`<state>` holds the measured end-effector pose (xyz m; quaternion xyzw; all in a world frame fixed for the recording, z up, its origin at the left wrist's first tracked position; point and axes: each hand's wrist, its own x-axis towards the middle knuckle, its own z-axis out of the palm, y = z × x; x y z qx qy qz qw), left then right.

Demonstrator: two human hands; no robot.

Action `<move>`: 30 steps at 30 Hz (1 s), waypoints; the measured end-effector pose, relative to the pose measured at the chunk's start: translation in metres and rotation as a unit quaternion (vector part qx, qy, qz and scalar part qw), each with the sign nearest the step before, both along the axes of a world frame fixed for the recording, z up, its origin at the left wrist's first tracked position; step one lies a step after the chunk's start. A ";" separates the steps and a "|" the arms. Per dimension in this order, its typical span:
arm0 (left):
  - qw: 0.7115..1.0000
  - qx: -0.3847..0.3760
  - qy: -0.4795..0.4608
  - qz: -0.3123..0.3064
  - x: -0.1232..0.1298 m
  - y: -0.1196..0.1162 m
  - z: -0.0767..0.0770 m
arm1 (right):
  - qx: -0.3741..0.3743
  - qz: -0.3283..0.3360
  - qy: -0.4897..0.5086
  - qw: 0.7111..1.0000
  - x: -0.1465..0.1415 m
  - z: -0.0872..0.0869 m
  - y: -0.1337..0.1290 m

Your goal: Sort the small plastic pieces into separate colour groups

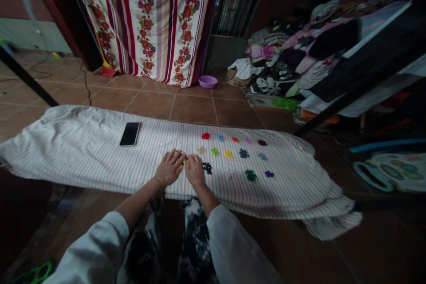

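Just between left hand (169, 167) and right hand (195, 172) lie multicoloured pieces (179, 157)

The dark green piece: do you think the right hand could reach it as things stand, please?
Probably yes: the right hand is close to the dark green piece, with only a small black piece beside the way.

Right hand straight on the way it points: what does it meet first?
The right hand looks free across the striped cloth to its far edge; the small coloured pieces sit just left of that line, though depth is unclear.
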<state>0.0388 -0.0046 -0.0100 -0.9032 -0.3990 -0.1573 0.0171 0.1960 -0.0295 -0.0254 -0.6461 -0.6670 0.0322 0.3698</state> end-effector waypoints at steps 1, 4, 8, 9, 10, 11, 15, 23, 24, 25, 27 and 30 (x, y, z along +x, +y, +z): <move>1.000 -0.001 0.001 0.000 0.000 0.003 0.001 | 0.001 0.000 0.000 1.000 0.000 0.000 0.000; 1.000 0.000 0.003 -0.005 0.001 0.008 0.002 | -0.004 0.002 -0.001 1.000 0.000 -0.001 0.001; 1.000 0.026 -0.014 0.002 0.001 0.000 0.002 | -0.012 -0.001 0.006 1.000 0.000 0.000 0.000; 0.999 0.031 -0.018 0.001 -0.001 -0.003 0.002 | -0.013 -0.002 0.008 1.000 0.000 0.000 0.000; 0.999 0.034 -0.020 -0.001 -0.002 -0.005 0.002 | -0.013 -0.003 0.009 1.000 0.000 0.000 0.000; 0.999 0.033 -0.018 -0.004 -0.004 -0.008 0.002 | -0.013 -0.004 0.010 1.000 -0.001 0.000 0.000; 1.000 0.014 -0.005 -0.004 -0.008 -0.007 0.002 | -0.011 -0.005 0.012 1.000 -0.001 0.000 0.000; 1.000 -0.004 0.007 0.018 0.003 0.014 0.005 | -0.010 0.002 0.015 1.000 0.000 0.003 -0.001; 1.000 -0.002 0.008 0.016 0.004 0.014 0.005 | -0.009 0.001 0.015 1.000 0.000 0.003 -0.001; 1.000 0.002 0.009 0.014 0.004 0.013 0.005 | -0.009 0.001 0.014 1.000 0.000 0.002 -0.001; 1.000 0.013 0.006 0.008 0.002 0.009 0.005 | -0.009 0.003 0.011 1.000 0.000 0.002 -0.001; 1.000 0.028 -0.002 -0.006 -0.005 0.002 0.004 | -0.007 0.002 0.008 1.000 0.000 0.000 -0.001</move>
